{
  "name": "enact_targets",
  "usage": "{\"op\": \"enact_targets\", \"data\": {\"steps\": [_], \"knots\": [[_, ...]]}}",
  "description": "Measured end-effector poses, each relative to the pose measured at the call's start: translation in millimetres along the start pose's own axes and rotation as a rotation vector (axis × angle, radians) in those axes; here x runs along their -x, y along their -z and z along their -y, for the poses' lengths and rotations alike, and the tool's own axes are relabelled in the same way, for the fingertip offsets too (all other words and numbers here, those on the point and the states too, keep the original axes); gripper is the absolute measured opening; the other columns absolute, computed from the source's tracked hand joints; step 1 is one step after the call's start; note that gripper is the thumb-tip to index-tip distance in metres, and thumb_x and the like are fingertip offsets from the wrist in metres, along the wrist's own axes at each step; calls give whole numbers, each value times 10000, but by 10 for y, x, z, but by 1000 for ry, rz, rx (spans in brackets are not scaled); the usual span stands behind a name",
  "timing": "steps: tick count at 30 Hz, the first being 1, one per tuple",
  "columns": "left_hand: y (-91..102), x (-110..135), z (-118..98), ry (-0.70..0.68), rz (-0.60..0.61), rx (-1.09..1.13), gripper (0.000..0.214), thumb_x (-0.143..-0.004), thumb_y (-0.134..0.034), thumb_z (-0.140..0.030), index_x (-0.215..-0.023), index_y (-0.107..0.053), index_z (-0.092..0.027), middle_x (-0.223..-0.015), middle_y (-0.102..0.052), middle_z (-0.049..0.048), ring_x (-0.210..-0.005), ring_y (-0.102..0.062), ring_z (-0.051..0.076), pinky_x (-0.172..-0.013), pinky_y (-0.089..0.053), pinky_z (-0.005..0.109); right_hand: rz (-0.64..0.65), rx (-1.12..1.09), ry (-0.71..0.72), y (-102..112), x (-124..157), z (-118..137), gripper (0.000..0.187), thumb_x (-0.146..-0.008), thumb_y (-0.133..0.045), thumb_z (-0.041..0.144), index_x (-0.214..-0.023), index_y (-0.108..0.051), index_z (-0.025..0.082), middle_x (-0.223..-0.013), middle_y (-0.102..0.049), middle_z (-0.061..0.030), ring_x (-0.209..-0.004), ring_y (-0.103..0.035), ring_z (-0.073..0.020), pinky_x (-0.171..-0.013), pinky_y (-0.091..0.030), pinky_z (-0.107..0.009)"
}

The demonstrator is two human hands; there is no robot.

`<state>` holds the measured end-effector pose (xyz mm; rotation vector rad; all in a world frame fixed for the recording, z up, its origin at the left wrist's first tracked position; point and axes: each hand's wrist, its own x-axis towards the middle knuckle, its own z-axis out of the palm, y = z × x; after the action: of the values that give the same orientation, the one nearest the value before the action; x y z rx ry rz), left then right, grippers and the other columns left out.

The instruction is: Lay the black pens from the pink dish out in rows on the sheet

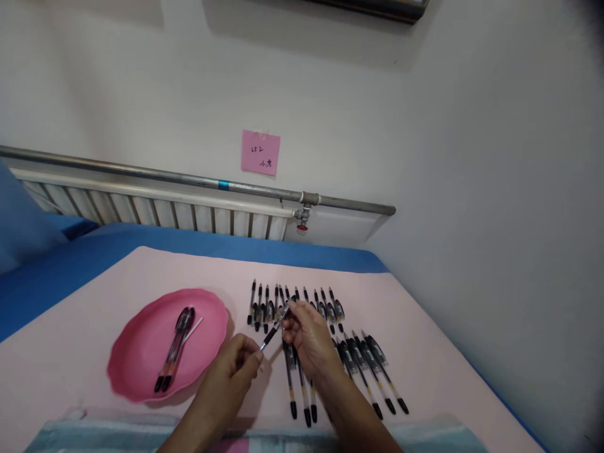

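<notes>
A pen (270, 336) with a black grip and a silvery tip slants between my two hands. My right hand (306, 336) is closed around its upper end, over the middle of the table. At the pen's tip, the thumb and fingers of my left hand (238, 365) are pinched together; the very point is hidden there. Behind my right hand lies a row of uncapped pens (260, 292) with black caps (338, 308) beside them. More pens (372, 377) with loose caps (376, 349) lie nearer me, partly covered by my right hand and forearm.
On the left stands a pink scalloped dish (127, 346) holding capped pens (177, 346) and a thin white stick (193, 329). Pink sheeting (425, 365) covers the blue table (311, 253). A radiator (202, 217), a pipe (174, 178) and a pink note (260, 153) are at the wall.
</notes>
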<state>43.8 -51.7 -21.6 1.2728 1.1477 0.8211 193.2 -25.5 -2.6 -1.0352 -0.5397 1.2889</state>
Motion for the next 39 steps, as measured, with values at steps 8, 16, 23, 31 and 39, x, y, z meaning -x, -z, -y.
{"op": "enact_targets", "data": {"steps": [8,16,23,31,39], "knots": [[5,-19,44,17,-5,80,312,-725,-552,-504,-730,-465,-204,-542,-464,-81,-375,-300,51,-371,-167,176,22,16,-42,-53,63,-89,296,-606,-729,335,-671,-486,178,-572,-536,40,-473,-492,-75,-350,-327,-153],[16,-70,59,126,36,244,343,-672,-595,-501,-750,-437,-207,-484,-430,-113,-331,-272,23,-338,-121,160,59,50,-128,-130,176,-144,279,-620,-714,301,-691,-468,191,-518,-527,62,-395,-454,-51,-351,-299,-139],[29,-62,-23,165,20,314,363,-633,-628,-512,-709,-446,-207,-428,-392,-129,-308,-235,13,-320,-106,148,124,132,-121,-137,197,-223,232,-634,-694,319,-688,-536,159,-496,-547,38,-412,-453,-51,-375,-320,-139],[11,-52,-32,140,-31,375,370,-600,-662,-494,-714,-476,-196,-442,-428,-121,-295,-241,6,-305,-121,144,149,89,-115,-164,202,-275,300,-624,-709,351,-643,-466,175,-476,-538,42,-415,-453,-60,-387,-345,-155],[15,-38,-19,118,-29,361,352,-631,-635,-501,-705,-465,-202,-437,-400,-122,-299,-223,10,-311,-119,149,183,90,-107,-185,199,-313,313,-646,-691,365,-611,-441,179,-457,-518,53,-373,-425,-50,-372,-325,-162]]}}
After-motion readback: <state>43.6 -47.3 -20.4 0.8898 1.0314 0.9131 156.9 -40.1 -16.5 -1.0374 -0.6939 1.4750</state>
